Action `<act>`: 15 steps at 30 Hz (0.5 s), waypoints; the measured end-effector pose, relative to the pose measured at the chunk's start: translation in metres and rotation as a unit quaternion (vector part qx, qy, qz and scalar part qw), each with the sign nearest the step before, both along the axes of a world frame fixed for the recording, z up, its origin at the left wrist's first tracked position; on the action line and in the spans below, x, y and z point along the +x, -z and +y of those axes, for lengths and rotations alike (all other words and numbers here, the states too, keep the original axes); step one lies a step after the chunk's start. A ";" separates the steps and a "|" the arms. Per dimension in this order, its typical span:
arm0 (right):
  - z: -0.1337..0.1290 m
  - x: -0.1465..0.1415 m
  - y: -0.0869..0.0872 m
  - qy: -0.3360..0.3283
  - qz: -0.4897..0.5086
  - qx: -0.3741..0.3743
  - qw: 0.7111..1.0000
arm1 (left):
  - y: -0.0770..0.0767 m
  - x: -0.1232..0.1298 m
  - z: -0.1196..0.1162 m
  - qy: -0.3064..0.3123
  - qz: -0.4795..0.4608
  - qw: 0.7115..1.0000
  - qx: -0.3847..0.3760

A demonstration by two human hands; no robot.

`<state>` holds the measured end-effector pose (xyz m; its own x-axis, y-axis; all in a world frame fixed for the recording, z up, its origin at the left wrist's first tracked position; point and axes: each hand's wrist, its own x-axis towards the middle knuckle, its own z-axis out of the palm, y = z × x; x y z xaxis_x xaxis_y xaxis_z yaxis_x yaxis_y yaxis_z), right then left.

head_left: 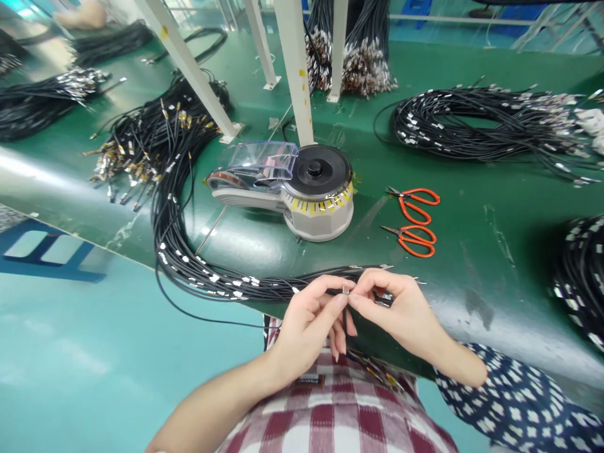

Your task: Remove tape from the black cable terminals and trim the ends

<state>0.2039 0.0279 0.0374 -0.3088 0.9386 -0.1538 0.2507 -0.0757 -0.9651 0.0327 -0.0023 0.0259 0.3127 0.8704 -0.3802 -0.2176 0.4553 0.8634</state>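
Near the table's front edge, my left hand (pixel 309 321) pinches a small metal connector (pixel 346 290) at the end of a black cable. My right hand (pixel 401 308) is closed at the same connector from the other side, thumb and forefinger together. Just beyond both hands runs a bundle of black cables (pixel 226 283) with white labels, curving back to the left. A round tape dispenser (pixel 318 195) with yellow tape pieces round its rim stands behind the bundle. Two orange-handled scissors (pixel 418 204), (pixel 415 240) lie to its right.
The green table (pixel 472 251) holds more coiled cables (pixel 472 126) at the back right and a dark coil (pixel 582 277) at the right edge. White metal posts (pixel 295 75) rise behind the dispenser. A blue stool (pixel 47 251) is at the left.
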 end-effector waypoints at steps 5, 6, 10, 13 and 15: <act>0.002 0.006 0.002 -0.028 0.003 0.024 0.999 | 0.002 -0.003 0.003 -0.002 -0.040 0.999 -0.006; 0.002 0.007 0.002 -0.031 0.003 0.030 0.999 | 0.002 -0.004 0.003 -0.004 -0.046 0.999 -0.016; 0.002 0.009 0.002 -0.030 0.008 0.047 0.998 | 0.005 -0.004 0.004 -0.010 -0.048 0.996 -0.076; 0.002 0.007 0.003 -0.025 0.024 0.039 0.999 | 0.007 -0.003 0.004 -0.032 -0.055 0.994 -0.091; 0.002 0.005 0.005 -0.015 0.035 0.027 0.999 | 0.008 -0.001 0.004 -0.049 -0.058 0.994 -0.084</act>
<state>0.2087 0.0304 0.0328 -0.3447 0.9352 -0.0810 0.1842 -0.0173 -0.9827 0.0313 0.0014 0.0176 0.2796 0.8263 -0.4889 -0.3623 0.5624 0.7433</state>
